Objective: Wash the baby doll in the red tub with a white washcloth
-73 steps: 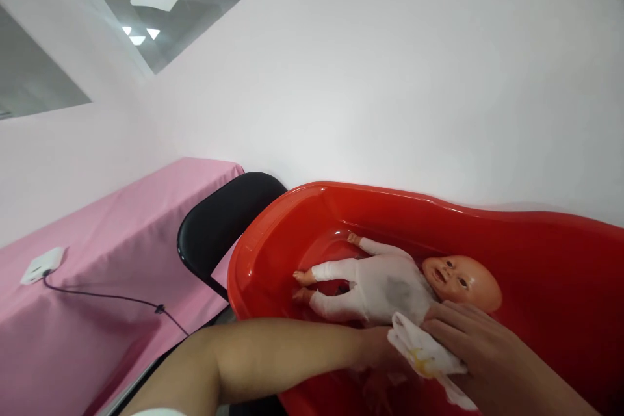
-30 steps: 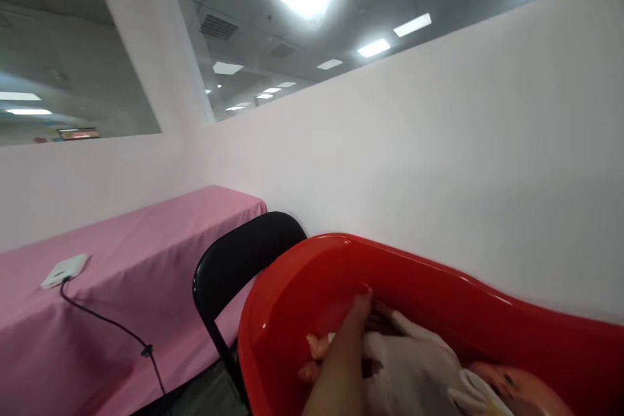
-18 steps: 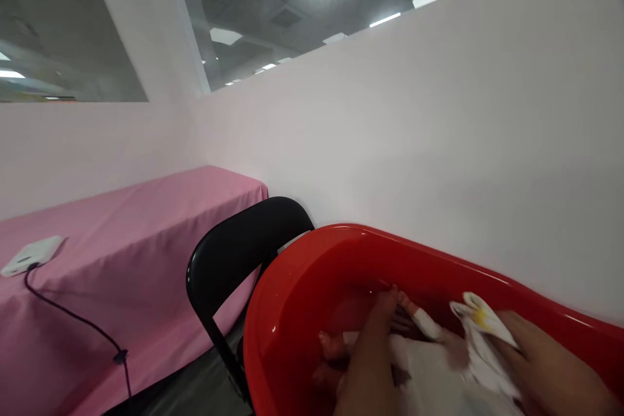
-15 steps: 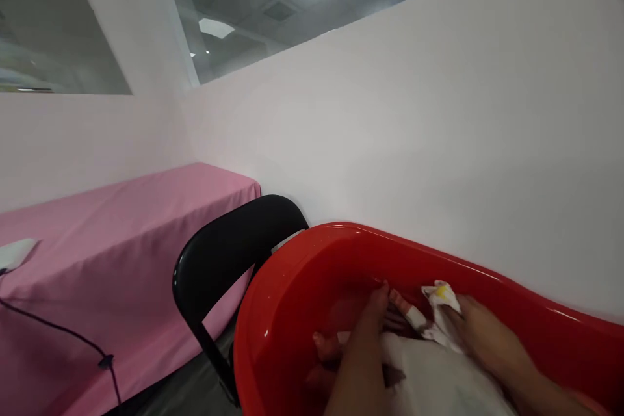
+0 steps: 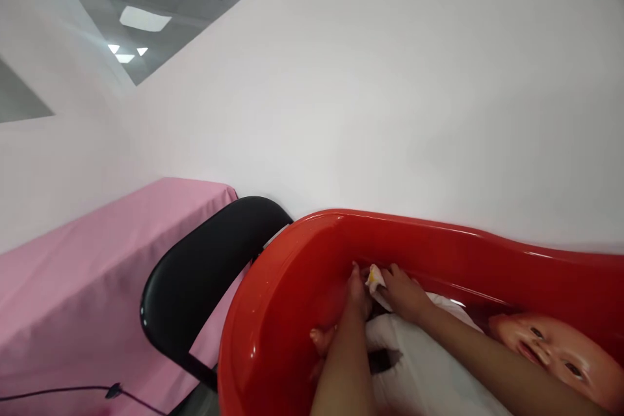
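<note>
A baby doll (image 5: 556, 354) lies in a red tub (image 5: 280, 292), its head at the right and one bare foot (image 5: 319, 340) showing at the left. My left hand (image 5: 358, 296) reaches in at the doll's lower end, fingers curled around a leg that it mostly hides. My right hand (image 5: 403, 294) is closed on a white cloth (image 5: 376, 278) with a yellow mark, close beside my left hand. White fabric (image 5: 424, 357) lies between my forearms and covers the doll's middle from view; whether it is the doll's clothing, I cannot tell.
A black folding chair (image 5: 209, 273) stands against the tub's left end. Further left is a table under a pink cloth (image 5: 112, 260), with a dark cable (image 5: 113, 391) hanging in front. A white wall (image 5: 390, 91) runs along the tub's far side.
My right hand has moved left with the cloth, up to my left hand. The view has turned right, bringing the doll's head into sight. The leg seen beside my left hand is now mostly hidden.
</note>
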Motion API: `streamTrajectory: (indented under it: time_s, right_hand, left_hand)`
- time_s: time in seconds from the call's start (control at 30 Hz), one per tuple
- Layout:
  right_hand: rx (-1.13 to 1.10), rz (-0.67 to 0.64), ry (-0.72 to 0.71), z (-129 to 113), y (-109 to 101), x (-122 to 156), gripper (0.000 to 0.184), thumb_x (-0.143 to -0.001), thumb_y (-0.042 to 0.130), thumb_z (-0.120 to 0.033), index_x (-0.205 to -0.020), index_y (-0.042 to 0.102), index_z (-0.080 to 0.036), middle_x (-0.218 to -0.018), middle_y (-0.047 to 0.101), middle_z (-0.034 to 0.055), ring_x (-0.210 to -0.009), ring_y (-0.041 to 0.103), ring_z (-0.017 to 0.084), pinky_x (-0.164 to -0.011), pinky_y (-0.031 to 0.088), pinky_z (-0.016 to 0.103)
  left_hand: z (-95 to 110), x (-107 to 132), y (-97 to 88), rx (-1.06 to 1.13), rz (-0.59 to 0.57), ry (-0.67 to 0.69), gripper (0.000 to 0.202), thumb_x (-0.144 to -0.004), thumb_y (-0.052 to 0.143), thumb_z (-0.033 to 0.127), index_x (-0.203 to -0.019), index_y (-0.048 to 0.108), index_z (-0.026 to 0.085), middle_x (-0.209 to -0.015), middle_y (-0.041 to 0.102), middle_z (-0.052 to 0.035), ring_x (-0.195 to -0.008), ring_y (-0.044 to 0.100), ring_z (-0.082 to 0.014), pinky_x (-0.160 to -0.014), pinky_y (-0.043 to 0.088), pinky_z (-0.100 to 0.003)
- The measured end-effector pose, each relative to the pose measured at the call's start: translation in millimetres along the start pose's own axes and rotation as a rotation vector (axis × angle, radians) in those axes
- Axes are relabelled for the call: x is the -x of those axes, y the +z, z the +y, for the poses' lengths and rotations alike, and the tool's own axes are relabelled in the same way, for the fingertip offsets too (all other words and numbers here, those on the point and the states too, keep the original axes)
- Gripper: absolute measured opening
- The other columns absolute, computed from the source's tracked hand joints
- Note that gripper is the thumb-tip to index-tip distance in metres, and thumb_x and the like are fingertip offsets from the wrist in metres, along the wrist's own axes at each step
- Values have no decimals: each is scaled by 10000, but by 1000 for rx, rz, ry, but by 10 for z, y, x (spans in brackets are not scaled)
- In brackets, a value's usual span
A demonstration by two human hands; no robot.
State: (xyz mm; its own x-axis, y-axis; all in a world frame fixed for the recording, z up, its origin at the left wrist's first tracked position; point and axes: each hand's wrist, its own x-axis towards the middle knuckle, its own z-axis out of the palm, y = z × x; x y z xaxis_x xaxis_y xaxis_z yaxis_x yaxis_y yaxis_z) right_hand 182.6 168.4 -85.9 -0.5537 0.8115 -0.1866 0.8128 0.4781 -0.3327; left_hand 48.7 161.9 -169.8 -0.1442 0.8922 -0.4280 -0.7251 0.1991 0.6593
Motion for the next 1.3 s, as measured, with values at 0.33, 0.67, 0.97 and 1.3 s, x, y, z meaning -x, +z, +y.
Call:
streamTrajectory:
  time_s: [0.33,0.67,0.97,1.3]
  right_hand:
    - [-130,-20,87,55,-8,-132,426,-1017,615,-392,-1435,638,-313,-1473,446,147,-1335,544,349,-1002,464,505]
    - [-175,-32,80,77,93,-168,485,-967,727,-458,-1421,638,-312,-1497,412,147,-1370,500,365,-1027,454,523]
    - [-266,38,164,78,164,-278,349,-1046,579,-449,-1365,684,-351,-1407,441,102,-1271,559,291,-953,472,466]
    - [-223,14,144,109,226,-276,454,-920,786,-467,-1323,678,-289,-1506,394,120,-1364,491,341,-1022,461,510]
  left_hand:
    - [110,100,-144,152,-285,-76,700,-1105,281,628,-1128,768,126,-1137,777,-190,-1176,709,-320,-1144,478,-460]
    - [79,27,-246,189,-319,-86,693,-1104,302,654,-1220,740,130,-1194,773,-186,-1238,698,-332,-1171,471,-482]
    - [85,52,-186,203,-359,-77,743,-1116,212,638,-1171,747,125,-1185,777,-194,-1298,676,-337,-1206,447,-483]
    - [84,29,-221,211,-272,-84,643,-1103,317,653,-1139,746,176,-1165,781,-163,-1318,665,-338,-1230,433,-513]
